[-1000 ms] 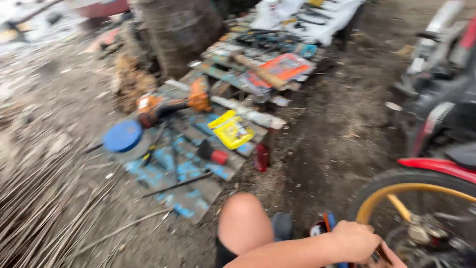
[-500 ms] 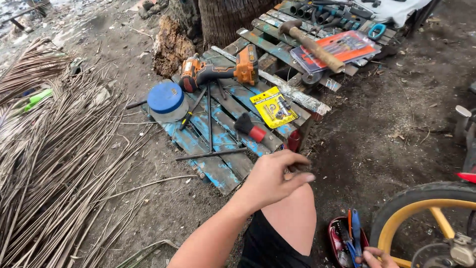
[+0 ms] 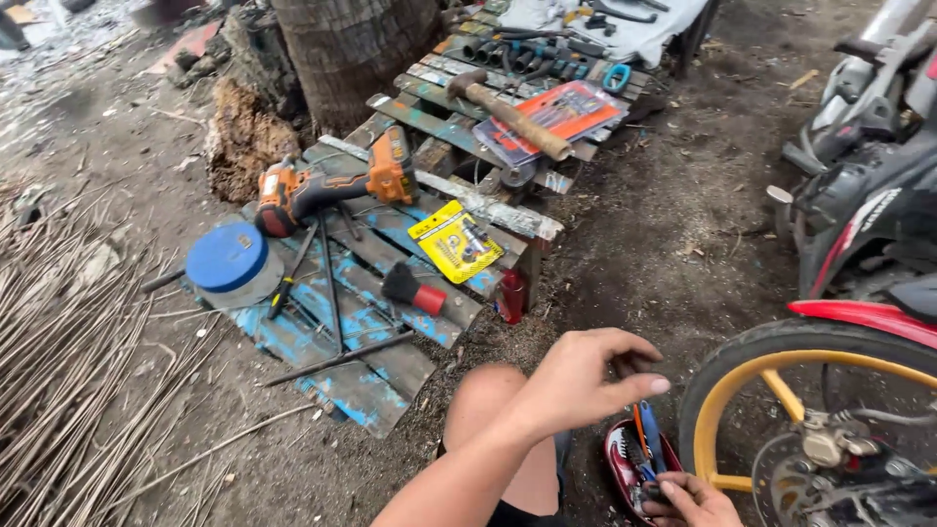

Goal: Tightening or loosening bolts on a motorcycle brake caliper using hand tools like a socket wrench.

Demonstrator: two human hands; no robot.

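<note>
My left hand (image 3: 584, 383) hovers over my bare knee (image 3: 493, 400), fingers loosely curved and apart, with nothing seen in it. Just below it, my right hand (image 3: 695, 500) reaches into a small red tray (image 3: 617, 459) on the ground that holds pliers with blue and orange handles (image 3: 648, 439). The right fingers curl on something dark in the tray, and I cannot make out whether they grip it. A yellow-rimmed motorcycle wheel (image 3: 742, 376) with a brake disc stands right beside both hands.
A blue-painted wooden pallet (image 3: 366, 385) carries an orange cordless drill (image 3: 327, 185), a blue-lidded tub (image 3: 229, 262), a yellow blister pack (image 3: 455, 240), a red-handled brush (image 3: 415, 290), a hammer (image 3: 512, 115) and loose rods. A tree trunk (image 3: 351, 49) stands behind; thin sticks (image 3: 68, 371) lie left.
The view has swung right and down. My left hand moved right, from above the pallet edge to over the red tray. My right hand stays low by the wheel.
</note>
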